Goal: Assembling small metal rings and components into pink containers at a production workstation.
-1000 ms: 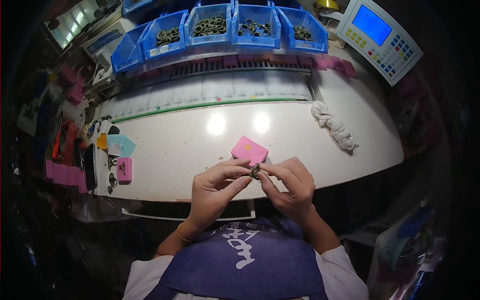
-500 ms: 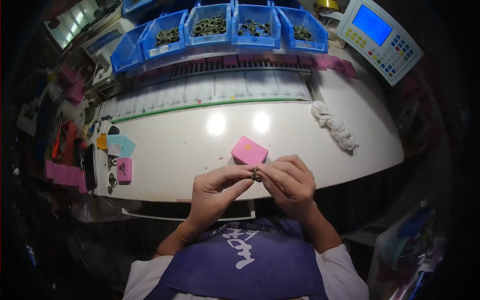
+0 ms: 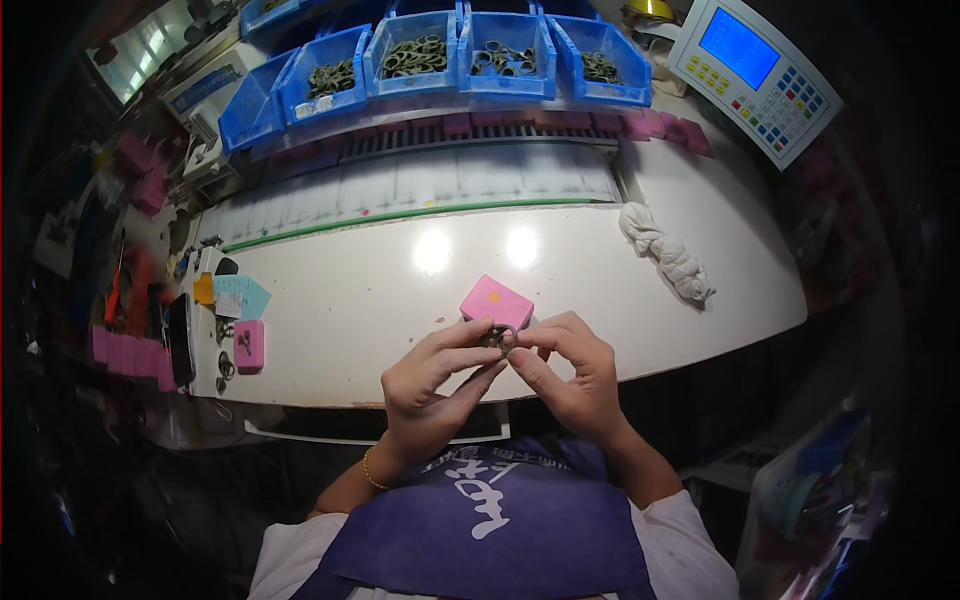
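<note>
Both hands are working together just over the near edge of the table [image 3: 380, 290], at its middle. The left hand [image 3: 432, 385] is pinching a small dark ring [image 3: 497, 338] between thumb and forefinger, grip pressed together on the ring's left side. The right hand [image 3: 575, 375] is meeting it from the other side, its fingertips [image 3: 522, 353] pinching the same ring, thumb below and forefinger curling over the top. The ring is being held in the air between the two grips, not resting on the table; finer detail of it is too small to tell. A pink block [image 3: 496, 302] is lying on the table just beyond the ring, tilted relative to the near edge, close to the fingertips but whether touching cannot be told. A white rag [image 3: 668, 255] is lying twisted toward the right edge, well apart from the hands. Near the left edge a second, smaller pink block [image 3: 248, 344] is sitting beside a teal card [image 3: 243, 296] and a few small dark parts. Along the far edge a row of blue bins [image 3: 440, 50] is holding dark rings, with a strip of pink blocks [image 3: 560, 122] lying in front of them. A control panel [image 3: 755, 75] with a blue screen is standing at the far right corner. A thin bracelet [image 3: 370, 470] is sitting on the left wrist.
</note>
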`<state>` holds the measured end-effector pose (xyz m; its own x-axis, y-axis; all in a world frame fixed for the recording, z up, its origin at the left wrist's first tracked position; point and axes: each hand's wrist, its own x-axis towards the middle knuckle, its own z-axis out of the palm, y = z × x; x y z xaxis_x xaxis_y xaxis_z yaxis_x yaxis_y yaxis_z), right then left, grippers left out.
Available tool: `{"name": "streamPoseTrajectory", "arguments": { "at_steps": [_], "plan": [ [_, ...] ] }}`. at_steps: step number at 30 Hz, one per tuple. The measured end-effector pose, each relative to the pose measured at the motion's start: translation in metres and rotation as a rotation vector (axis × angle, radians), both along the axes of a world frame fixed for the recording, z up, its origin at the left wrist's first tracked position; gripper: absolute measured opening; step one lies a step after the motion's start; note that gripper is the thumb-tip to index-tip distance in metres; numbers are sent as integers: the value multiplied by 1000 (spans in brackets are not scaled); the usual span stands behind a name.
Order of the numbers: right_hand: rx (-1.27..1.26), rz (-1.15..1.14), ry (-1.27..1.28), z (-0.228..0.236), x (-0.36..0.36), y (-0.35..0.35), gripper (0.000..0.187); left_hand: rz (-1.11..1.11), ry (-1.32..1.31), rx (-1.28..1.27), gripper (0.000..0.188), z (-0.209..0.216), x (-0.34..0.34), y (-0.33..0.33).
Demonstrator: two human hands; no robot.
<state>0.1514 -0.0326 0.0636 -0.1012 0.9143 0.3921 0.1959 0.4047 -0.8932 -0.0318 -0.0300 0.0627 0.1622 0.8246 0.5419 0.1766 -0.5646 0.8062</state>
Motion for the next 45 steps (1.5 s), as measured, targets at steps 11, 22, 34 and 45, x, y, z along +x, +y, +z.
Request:
{"name": "streamPoseTrajectory", "arguments": {
  "at_steps": [11, 22, 34, 45],
  "plan": [
    [144, -27, -103, -1, -1, 2, 22, -158, -302, -406, 27, -2, -4, -3],
    [370, 3, -146, -6, 1, 7, 32, -385, -594, -877, 40, 1, -8, 4],
    [226, 40, -51, 2, 0, 5, 33, -189, -424, -476, 38, -5, -1, 0],
    [260, 24, -41, 0, -2, 8, 28, -156, -292, -314, 37, -6, 0, 1]
  ]
}}
